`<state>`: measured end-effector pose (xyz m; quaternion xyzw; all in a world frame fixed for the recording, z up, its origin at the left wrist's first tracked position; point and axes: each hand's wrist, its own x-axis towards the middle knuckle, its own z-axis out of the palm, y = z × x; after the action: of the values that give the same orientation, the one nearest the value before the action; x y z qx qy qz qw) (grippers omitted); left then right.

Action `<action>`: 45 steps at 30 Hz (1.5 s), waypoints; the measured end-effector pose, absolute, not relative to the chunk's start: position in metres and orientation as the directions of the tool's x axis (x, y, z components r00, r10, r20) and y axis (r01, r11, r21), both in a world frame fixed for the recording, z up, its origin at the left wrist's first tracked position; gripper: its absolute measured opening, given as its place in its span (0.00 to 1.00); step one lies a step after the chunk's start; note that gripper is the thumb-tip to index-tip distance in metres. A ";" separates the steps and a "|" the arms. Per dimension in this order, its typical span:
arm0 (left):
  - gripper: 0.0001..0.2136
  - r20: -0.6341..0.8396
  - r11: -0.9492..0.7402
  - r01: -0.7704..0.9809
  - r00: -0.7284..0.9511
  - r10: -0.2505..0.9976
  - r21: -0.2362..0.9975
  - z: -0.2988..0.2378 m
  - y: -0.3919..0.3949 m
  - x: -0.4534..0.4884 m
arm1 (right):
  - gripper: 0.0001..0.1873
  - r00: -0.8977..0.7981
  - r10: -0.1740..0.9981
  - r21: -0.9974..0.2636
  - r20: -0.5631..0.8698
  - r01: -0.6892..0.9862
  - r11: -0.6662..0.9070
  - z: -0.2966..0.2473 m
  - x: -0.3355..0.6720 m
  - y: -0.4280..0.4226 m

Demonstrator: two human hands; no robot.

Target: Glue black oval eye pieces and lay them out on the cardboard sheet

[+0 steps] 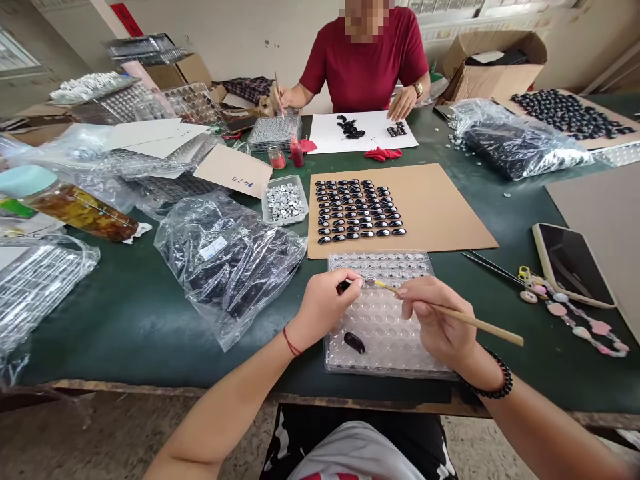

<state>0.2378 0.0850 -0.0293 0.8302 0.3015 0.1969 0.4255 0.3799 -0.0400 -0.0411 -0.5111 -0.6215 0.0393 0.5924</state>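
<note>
My left hand (pixel 327 300) is closed, pinching a small glossy black piece (pixel 343 287) that its fingers partly hide. In my right hand (pixel 440 313) is a thin wooden-handled brush (pixel 477 323), its yellowish tip pointing left at a small round piece (pixel 370 281) near my left fingertips. Whether tip and piece touch, I cannot tell. Both hands are over a clear plastic tray (pixel 385 363) with rows of round hollows; small silvery pieces fill its far rows. One black oval piece (pixel 355 343) lies on the tray's near left part.
Beyond the tray, black pieces stand in rows on cardboard (pixel 440 207). A tub (pixel 285 200) holds small silvery parts. Left lies a plastic bag (pixel 230 260); right are tweezers (pixel 493 265), a phone (pixel 575 263) and a beaded strap (pixel 575 320). A co-worker (pixel 370 73) sits opposite, holding a thin stick.
</note>
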 end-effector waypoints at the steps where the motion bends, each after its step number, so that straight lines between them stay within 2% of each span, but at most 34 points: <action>1: 0.09 0.077 -0.471 0.331 0.747 0.660 0.818 -0.030 0.085 0.238 | 0.10 0.249 0.673 -0.665 0.696 0.578 0.473 -0.041 0.380 -0.040; 6: 0.12 0.074 -0.468 0.296 0.778 0.624 0.833 -0.031 0.085 0.238 | 0.11 0.207 0.713 -0.673 0.670 0.573 0.467 -0.041 0.381 -0.041; 11: 0.11 0.037 -0.417 0.263 0.807 0.589 0.870 -0.028 0.080 0.238 | 0.19 0.082 0.743 -0.618 0.664 0.620 0.484 -0.039 0.380 -0.039; 13: 0.11 -0.017 -0.309 0.228 0.829 0.560 0.923 -0.025 0.079 0.238 | 0.21 0.025 0.743 -0.557 0.669 0.679 0.478 -0.039 0.380 -0.038; 16: 0.14 -0.158 -0.058 0.221 0.835 0.526 0.974 -0.022 0.080 0.239 | 0.22 -0.003 0.735 -0.490 0.678 0.744 0.455 -0.038 0.380 -0.037; 20: 0.15 -0.315 0.257 0.210 0.812 0.492 0.943 -0.024 0.082 0.240 | 0.22 0.024 0.725 -0.481 0.688 0.764 0.430 -0.039 0.380 -0.037; 23: 0.15 -0.346 0.376 0.163 0.798 0.494 0.912 -0.026 0.081 0.241 | 0.23 0.020 0.725 -0.475 0.688 0.768 0.430 -0.039 0.379 -0.036; 25: 0.14 -0.341 0.363 0.159 0.783 0.520 0.918 -0.025 0.080 0.241 | 0.23 0.019 0.719 -0.476 0.695 0.761 0.440 -0.038 0.379 -0.037; 28: 0.14 -0.297 0.219 0.205 0.751 0.589 0.954 -0.024 0.079 0.240 | 0.22 0.055 0.681 -0.486 0.730 0.743 0.461 -0.036 0.379 -0.038; 31: 0.13 -0.230 0.070 0.244 0.728 0.646 0.967 -0.025 0.081 0.240 | 0.18 0.125 0.645 -0.507 0.754 0.735 0.451 -0.034 0.379 -0.042; 34: 0.12 -0.184 -0.009 0.255 0.721 0.668 0.967 -0.029 0.082 0.240 | 0.14 0.143 0.657 -0.540 0.740 0.709 0.454 -0.034 0.379 -0.046; 38: 0.10 -0.170 -0.039 0.266 0.714 0.679 0.963 -0.030 0.081 0.239 | 0.11 0.155 0.690 -0.592 0.707 0.664 0.457 -0.037 0.379 -0.046; 45: 0.13 -0.179 -0.059 0.293 0.718 0.672 0.954 -0.029 0.082 0.239 | 0.09 0.257 0.724 -0.702 0.640 0.579 0.415 -0.042 0.379 -0.044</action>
<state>0.2394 0.0821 -0.0287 0.7100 0.3398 0.1594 0.5959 0.3791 -0.0438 -0.0416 -0.5372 -0.6063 0.0623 0.5830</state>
